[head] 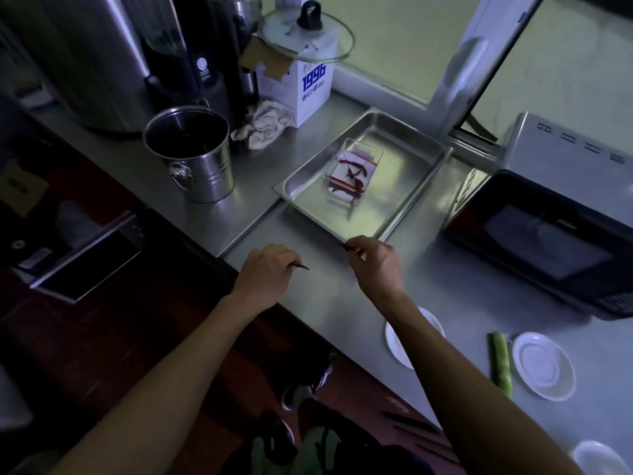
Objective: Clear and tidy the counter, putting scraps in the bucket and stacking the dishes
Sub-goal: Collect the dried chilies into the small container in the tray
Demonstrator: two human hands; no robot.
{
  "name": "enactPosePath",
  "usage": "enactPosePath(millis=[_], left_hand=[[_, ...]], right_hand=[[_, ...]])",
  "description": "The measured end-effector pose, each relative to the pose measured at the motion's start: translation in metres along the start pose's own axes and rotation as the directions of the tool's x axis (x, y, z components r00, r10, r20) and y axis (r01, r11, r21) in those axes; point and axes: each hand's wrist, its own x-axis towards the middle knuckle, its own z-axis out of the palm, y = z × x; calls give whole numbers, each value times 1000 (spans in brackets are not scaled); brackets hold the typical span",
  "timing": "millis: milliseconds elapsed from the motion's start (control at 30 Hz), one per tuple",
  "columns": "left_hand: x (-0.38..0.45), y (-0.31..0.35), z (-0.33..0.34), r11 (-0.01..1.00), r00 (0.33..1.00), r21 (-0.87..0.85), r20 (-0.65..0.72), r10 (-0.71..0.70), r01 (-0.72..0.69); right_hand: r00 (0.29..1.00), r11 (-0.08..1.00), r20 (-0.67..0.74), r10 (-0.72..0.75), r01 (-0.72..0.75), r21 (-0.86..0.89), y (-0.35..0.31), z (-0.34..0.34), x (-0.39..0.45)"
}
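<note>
Dim kitchen: stainless steel bench [342, 303] bearing a shiny metal bucket [195, 159] and a shallow rectangular steel tray [404, 207]; left hand [265, 272] and right hand [375, 265] each pinch a dark red scrap.

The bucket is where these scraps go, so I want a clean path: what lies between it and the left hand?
In the head view, only bare steel counter lies between the left hand, pinching a dark scrap, and the bucket.

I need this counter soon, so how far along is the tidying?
Early. Nothing looks finished: I cannot see scraps inside the bucket. In hand: the left hand and right hand each pinch a dark red scrap. Left: red scraps in the clear dish on the tray, the green stalk, and unstacked saucers.
</note>
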Motion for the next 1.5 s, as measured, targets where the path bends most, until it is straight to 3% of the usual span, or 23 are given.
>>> enactPosePath(millis=[433,967,1500], left_hand=[[150,1,15,993,986,-37,124,113,-109],[284,-12,39,962,942,-91,197,272,-259],[394,-28,73,938,884,-151,315,345,-313]], right_hand=[[995,995,-13,96,-96,11,58,8,111],[977,979,-95,191,-183,84,89,10,185],[888,909,-199,415,-395,133,103,26,258]])
